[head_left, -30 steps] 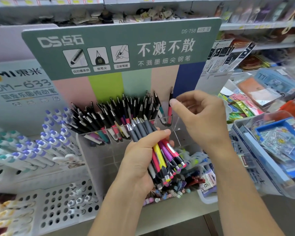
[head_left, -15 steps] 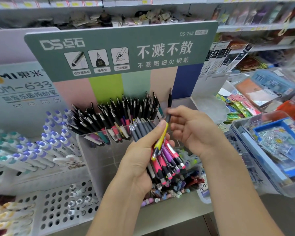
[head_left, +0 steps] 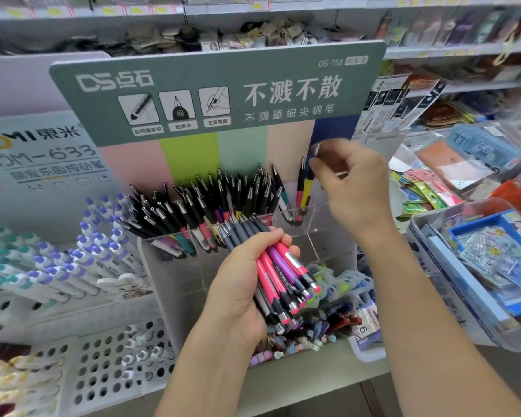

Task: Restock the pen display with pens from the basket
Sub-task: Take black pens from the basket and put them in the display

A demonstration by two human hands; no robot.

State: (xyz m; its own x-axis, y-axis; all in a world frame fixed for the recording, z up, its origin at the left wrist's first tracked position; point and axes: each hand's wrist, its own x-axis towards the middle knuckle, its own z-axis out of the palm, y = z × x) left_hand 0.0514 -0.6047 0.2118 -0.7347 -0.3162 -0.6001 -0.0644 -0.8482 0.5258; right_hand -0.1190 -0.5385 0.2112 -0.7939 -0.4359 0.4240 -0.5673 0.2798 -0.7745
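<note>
A clear acrylic pen display (head_left: 328, 236) stands under a green header board (head_left: 217, 94). Its left compartments are packed with black-capped pens (head_left: 211, 200). My left hand (head_left: 238, 290) is in front of it, shut on a bundle of pink and purple pens (head_left: 286, 275) with their tips pointing down and right. My right hand (head_left: 352, 188) is at the display's upper right. Its fingertips pinch the top of a yellow pen (head_left: 306, 191), which stands in the right rear compartment beside a pink pen (head_left: 298, 191).
White pens with blue caps (head_left: 73, 260) fan out to the left, above a white perforated tray (head_left: 103, 356). Small pens with coloured ends (head_left: 307, 335) fill the front bin below my left hand. A clear bin of packaged stationery (head_left: 478, 266) crowds the right side. Shelves run overhead.
My right hand drew the yellow pen out of the bundle and carried it up and right into the right rear compartment. My left hand stayed put with the bundle.
</note>
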